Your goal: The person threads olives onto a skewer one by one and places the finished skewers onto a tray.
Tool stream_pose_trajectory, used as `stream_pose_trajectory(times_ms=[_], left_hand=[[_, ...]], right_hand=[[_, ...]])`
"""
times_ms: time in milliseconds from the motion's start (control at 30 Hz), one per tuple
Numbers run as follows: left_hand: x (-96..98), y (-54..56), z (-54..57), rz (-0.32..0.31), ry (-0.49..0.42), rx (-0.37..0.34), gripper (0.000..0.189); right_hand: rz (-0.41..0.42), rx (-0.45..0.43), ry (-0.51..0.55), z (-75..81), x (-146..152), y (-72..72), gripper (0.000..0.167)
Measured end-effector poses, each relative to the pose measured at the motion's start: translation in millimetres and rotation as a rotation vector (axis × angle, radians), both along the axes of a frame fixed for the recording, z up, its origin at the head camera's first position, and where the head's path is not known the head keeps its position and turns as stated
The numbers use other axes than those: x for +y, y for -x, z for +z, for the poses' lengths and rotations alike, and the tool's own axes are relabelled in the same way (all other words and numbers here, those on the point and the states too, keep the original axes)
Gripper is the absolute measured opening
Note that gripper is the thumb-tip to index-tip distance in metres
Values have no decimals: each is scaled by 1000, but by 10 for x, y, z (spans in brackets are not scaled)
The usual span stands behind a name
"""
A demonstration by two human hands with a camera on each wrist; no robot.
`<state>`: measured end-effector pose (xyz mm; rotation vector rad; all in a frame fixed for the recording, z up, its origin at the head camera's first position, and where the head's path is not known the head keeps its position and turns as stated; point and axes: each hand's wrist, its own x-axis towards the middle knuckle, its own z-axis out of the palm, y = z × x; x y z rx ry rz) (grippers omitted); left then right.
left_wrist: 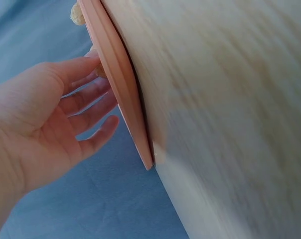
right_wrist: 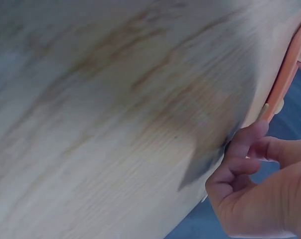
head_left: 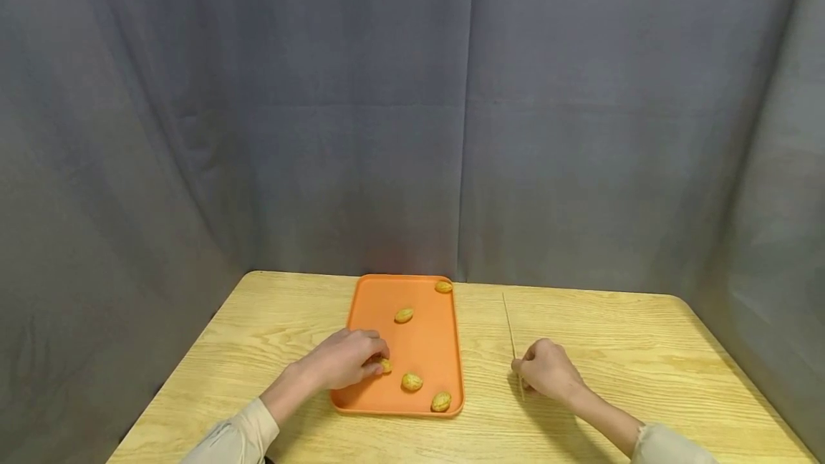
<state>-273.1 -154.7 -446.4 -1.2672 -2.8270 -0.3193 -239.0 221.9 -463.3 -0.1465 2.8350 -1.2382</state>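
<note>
My left hand (head_left: 351,358) reaches over the left side of an orange tray (head_left: 422,342). Thumb and forefinger pinch a small yellow-brown oval piece (head_left: 386,365), partly hidden by the fingers; its exact kind I cannot tell. In the left wrist view the tray rim (left_wrist: 121,74) covers some of the fingertips. To the right of the tray, my right hand (head_left: 550,369) holds a thin wooden skewer (head_left: 509,324) near its lower end, fingers curled. The skewer's long part points away from me.
More oval pieces lie on the tray: one at the far right corner (head_left: 443,286), one in the upper middle (head_left: 404,315), and two near the front, a left one (head_left: 412,382) and a right one (head_left: 441,401). Grey curtains (head_left: 361,113) surround the wooden table (head_left: 619,335).
</note>
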Motion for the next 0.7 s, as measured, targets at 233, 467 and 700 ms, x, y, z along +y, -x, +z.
stream_pose_trajectory(times_ms=[233,467,700], left_hand=[[-2,4,-15,13,-26,17,14],[-33,18,5,83,-123,18,16],[-40,35,73,139,-288,-26,17]], right_hand=[[53,-1,46,58,-26,-88,39],[59,-25,110,173,-82,-189,28],[44,-24,176,299,-136,-292,9]])
